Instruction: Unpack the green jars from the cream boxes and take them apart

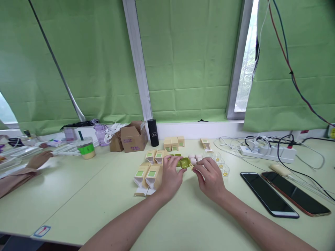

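My left hand is closed on a small olive-green open case, its fingers along the case's far and near sides. In a pinch, my right hand grips a small pale-yellow piece with a loop, right at the case's edge. Behind my right fingers lie several white rolls and clear plastic cups with yellow marks. Opened small cartons with green labels stand to the left, some partly covered by my left hand. What lies under my fingers is hidden.
Closed small cartons stand farther back, near a black bottle and a cardboard box. Two phones and a power strip with tangled cables lie right. A lidded drink cup and another person's hand are left.
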Tool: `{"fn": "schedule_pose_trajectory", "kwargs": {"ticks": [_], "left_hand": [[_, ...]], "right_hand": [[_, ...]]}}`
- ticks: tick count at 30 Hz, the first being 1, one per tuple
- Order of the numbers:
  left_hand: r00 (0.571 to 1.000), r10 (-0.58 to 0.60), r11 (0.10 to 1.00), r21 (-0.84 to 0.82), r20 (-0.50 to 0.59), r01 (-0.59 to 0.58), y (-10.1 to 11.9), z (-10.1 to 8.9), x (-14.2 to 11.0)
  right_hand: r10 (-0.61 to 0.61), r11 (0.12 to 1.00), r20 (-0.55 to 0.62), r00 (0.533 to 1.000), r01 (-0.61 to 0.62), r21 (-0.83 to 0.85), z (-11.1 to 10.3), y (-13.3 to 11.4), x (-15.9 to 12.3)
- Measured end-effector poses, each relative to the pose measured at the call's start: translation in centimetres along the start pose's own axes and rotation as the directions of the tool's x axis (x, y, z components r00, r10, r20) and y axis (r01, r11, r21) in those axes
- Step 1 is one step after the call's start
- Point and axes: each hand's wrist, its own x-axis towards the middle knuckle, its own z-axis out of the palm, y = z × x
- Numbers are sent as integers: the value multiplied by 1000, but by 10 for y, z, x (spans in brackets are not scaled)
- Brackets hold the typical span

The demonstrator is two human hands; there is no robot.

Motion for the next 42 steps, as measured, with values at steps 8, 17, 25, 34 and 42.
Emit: {"fn": "schedule_pose_trajectory", "kwargs": {"ticks": [8,17,25,34,42], "left_hand": [[975,-174,981,-106,-139,161,2,-4,5],[970,-167,980,-142,-179,143,-4,-6,6],[972,-168,978,-150,-163,144,-2,-7,6],[965,-212,960,-221,-155,175,-1,-6,4],[951,-291,877,-427,-103,222,-2,-3,9]], "right_hand": [[74,996,128,989,-67,-62,12,16,-4],[212,951,382,900,-98,-295,48,30,7],[230,924,464,855,-42,-380,65,29,13],[270,920,450,851,-91,-380,63,25,16],[351,931,606,713,-200,-304,34,-8,13]]}}
